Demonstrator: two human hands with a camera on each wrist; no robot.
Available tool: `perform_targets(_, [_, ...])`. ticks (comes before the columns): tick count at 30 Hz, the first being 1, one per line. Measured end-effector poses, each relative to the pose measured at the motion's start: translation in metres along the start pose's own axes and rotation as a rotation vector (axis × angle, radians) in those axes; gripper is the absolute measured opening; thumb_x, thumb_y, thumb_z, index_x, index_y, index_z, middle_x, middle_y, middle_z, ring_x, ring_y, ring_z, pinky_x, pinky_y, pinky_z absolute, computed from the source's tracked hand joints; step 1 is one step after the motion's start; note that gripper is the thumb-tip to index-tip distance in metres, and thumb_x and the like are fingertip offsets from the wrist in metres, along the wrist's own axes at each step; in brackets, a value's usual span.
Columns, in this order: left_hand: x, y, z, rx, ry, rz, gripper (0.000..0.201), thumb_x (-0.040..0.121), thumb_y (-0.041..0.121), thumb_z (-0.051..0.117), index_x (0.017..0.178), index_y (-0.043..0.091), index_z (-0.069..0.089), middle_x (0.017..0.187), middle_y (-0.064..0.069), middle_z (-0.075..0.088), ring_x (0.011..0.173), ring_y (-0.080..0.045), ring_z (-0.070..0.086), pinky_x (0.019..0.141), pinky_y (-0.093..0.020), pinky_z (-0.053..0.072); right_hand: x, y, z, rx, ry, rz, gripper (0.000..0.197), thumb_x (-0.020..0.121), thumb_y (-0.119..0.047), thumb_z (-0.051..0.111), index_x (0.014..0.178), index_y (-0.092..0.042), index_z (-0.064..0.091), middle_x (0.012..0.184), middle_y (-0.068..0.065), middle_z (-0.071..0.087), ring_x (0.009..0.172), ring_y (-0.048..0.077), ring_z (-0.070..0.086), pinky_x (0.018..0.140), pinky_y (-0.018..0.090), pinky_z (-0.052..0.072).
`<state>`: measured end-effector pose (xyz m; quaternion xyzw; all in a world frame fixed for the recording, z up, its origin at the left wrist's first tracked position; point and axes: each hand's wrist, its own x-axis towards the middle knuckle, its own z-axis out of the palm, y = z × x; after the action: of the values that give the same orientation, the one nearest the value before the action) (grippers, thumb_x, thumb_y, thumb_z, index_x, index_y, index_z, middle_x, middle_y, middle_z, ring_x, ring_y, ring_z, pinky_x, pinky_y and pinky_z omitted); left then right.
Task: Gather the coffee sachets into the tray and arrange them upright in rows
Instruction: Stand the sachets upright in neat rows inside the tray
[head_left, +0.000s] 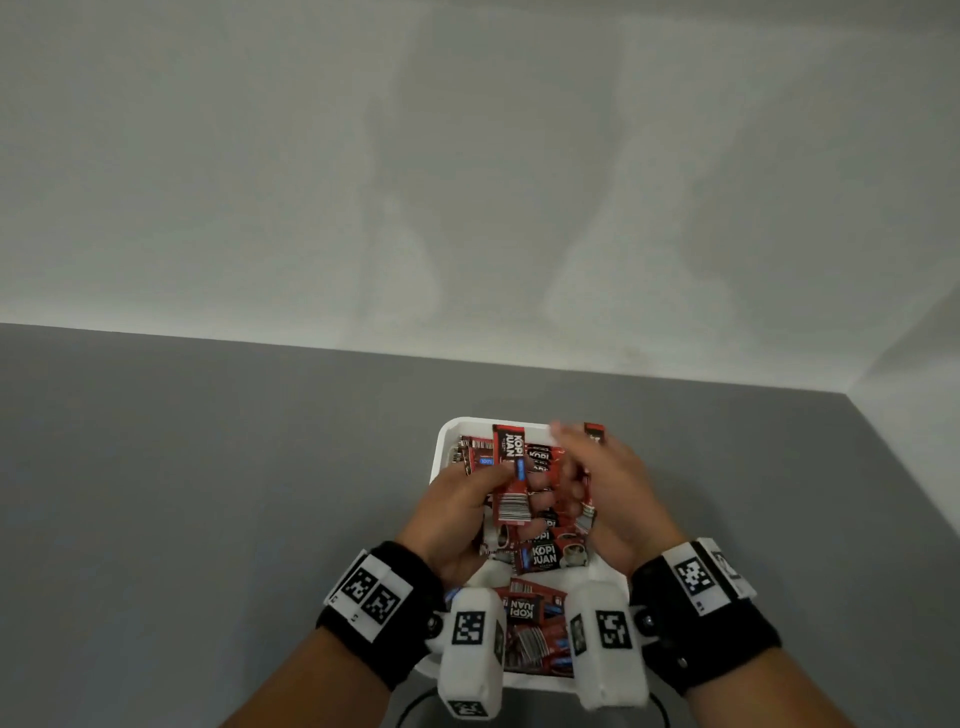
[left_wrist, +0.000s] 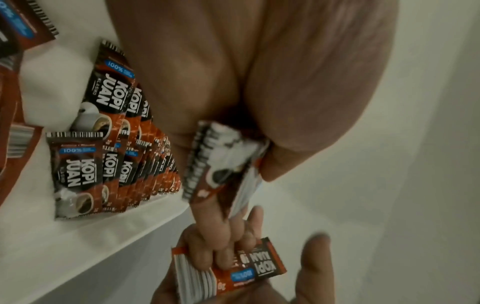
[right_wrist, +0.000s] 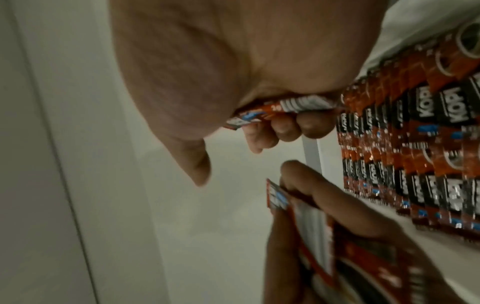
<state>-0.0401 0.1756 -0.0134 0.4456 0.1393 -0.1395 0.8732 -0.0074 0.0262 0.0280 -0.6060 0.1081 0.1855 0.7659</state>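
A white tray (head_left: 440, 447) on the grey table holds many red "Kopi Juan" coffee sachets. Several stand upright in rows (left_wrist: 116, 156) (right_wrist: 415, 144), while others lie loose and flat at the tray's near end (head_left: 530, 610). My left hand (head_left: 514, 486) hovers over the tray and grips a small stack of sachets (head_left: 511, 467) on end between thumb and fingers. Close beside it, my right hand (head_left: 571, 462) pinches another few sachets (right_wrist: 285, 109), with one end poking up past its fingers (head_left: 594, 432). Both hands hide the tray's middle.
The grey table (head_left: 208, 493) stretches bare to the left and far side, ending at a pale wall (head_left: 467, 182). Another wall closes in on the right (head_left: 914, 426). A dark cable (head_left: 415, 706) curves at the near edge below the tray.
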Motion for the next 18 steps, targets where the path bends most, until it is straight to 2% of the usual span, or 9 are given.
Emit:
perform_targets(3, [-0.002, -0.005, 0.006, 0.186, -0.001, 0.102, 0.02, 0.101, 0.009, 0.055, 0.108, -0.002, 0.07, 0.098, -0.024, 0.074, 0.081, -0.032, 0.073, 0.069, -0.041, 0.063, -0.008, 0.001, 0.009, -0.107, -0.076, -0.079, 0.006, 0.097, -0.007, 0.063, 0.096, -0.004, 0.067, 0.053, -0.002, 0.062, 0.041, 0.009, 0.056, 0.035, 0.018, 0.041])
perform_targets(6, [-0.004, -0.009, 0.008, 0.288, 0.03, 0.143, 0.019, 0.1, 0.016, 0.059, 0.103, 0.002, 0.072, 0.088, -0.018, 0.075, 0.064, -0.022, 0.071, 0.047, -0.026, 0.052, 0.0, 0.005, 0.002, -0.07, -0.052, -0.094, 0.012, 0.095, 0.005, 0.06, 0.09, -0.001, 0.068, 0.064, 0.006, 0.071, 0.048, 0.012, 0.066, 0.04, 0.02, 0.047])
perform_targets(7, [-0.004, -0.009, 0.006, 0.248, 0.061, 0.1, 0.023, 0.101, 0.022, 0.058, 0.102, 0.003, 0.071, 0.085, -0.015, 0.074, 0.058, -0.019, 0.068, 0.042, -0.022, 0.045, 0.003, 0.005, -0.002, -0.039, -0.039, -0.095, 0.009, 0.094, 0.005, 0.061, 0.091, -0.001, 0.067, 0.066, 0.01, 0.07, 0.049, 0.016, 0.066, 0.043, 0.022, 0.048])
perform_targets(9, [-0.001, -0.008, -0.002, 0.146, 0.094, -0.053, 0.033, 0.102, 0.033, 0.055, 0.104, 0.003, 0.067, 0.088, -0.015, 0.073, 0.06, -0.02, 0.069, 0.037, -0.019, 0.035, 0.008, 0.006, -0.013, -0.016, -0.047, -0.116, 0.009, 0.092, 0.006, 0.063, 0.089, -0.002, 0.067, 0.066, 0.016, 0.059, 0.048, 0.018, 0.056, 0.043, 0.024, 0.041])
perform_targets(11, [0.0, -0.009, -0.009, 0.11, 0.082, -0.174, 0.036, 0.101, 0.037, 0.056, 0.101, 0.003, 0.065, 0.09, -0.018, 0.073, 0.063, -0.023, 0.071, 0.036, -0.017, 0.033, 0.01, 0.007, -0.021, -0.017, -0.097, -0.135, 0.021, 0.089, 0.014, 0.058, 0.081, -0.003, 0.068, 0.071, 0.016, 0.059, 0.053, 0.017, 0.053, 0.043, 0.023, 0.034])
perform_targets(13, [0.001, -0.009, -0.012, 0.104, 0.053, -0.172, 0.027, 0.092, 0.031, 0.065, 0.097, 0.004, 0.064, 0.08, -0.015, 0.069, 0.053, -0.018, 0.063, 0.037, -0.018, 0.035, 0.007, 0.008, -0.024, -0.025, -0.147, -0.144, 0.034, 0.083, 0.023, 0.052, 0.069, -0.004, 0.068, 0.08, 0.013, 0.065, 0.055, 0.016, 0.056, 0.041, 0.022, 0.033])
perform_targets(14, [0.001, -0.009, -0.01, 0.081, 0.047, -0.122, 0.021, 0.088, 0.022, 0.068, 0.097, 0.003, 0.063, 0.076, -0.014, 0.067, 0.051, -0.016, 0.06, 0.039, -0.019, 0.037, 0.005, 0.008, -0.024, -0.025, -0.159, -0.14, 0.035, 0.08, 0.025, 0.049, 0.069, -0.002, 0.069, 0.084, 0.013, 0.066, 0.052, 0.015, 0.055, 0.04, 0.022, 0.032])
perform_targets(16, [0.005, -0.008, -0.008, 0.052, 0.095, 0.008, 0.009, 0.087, 0.003, 0.067, 0.09, 0.002, 0.059, 0.073, -0.015, 0.066, 0.055, -0.019, 0.063, 0.047, -0.024, 0.047, 0.006, 0.01, -0.027, 0.013, -0.162, -0.125, 0.03, 0.073, 0.018, 0.048, 0.083, 0.003, 0.072, 0.089, 0.017, 0.068, 0.048, 0.015, 0.05, 0.039, 0.022, 0.031])
perform_targets(18, [0.008, -0.006, -0.008, 0.131, 0.185, 0.14, 0.013, 0.087, -0.003, 0.069, 0.091, 0.003, 0.058, 0.08, -0.02, 0.067, 0.066, -0.028, 0.067, 0.059, -0.033, 0.054, 0.009, 0.013, -0.031, 0.094, -0.137, -0.088, 0.037, 0.071, 0.004, 0.057, 0.106, 0.005, 0.07, 0.094, 0.021, 0.069, 0.052, 0.017, 0.052, 0.037, 0.021, 0.034])
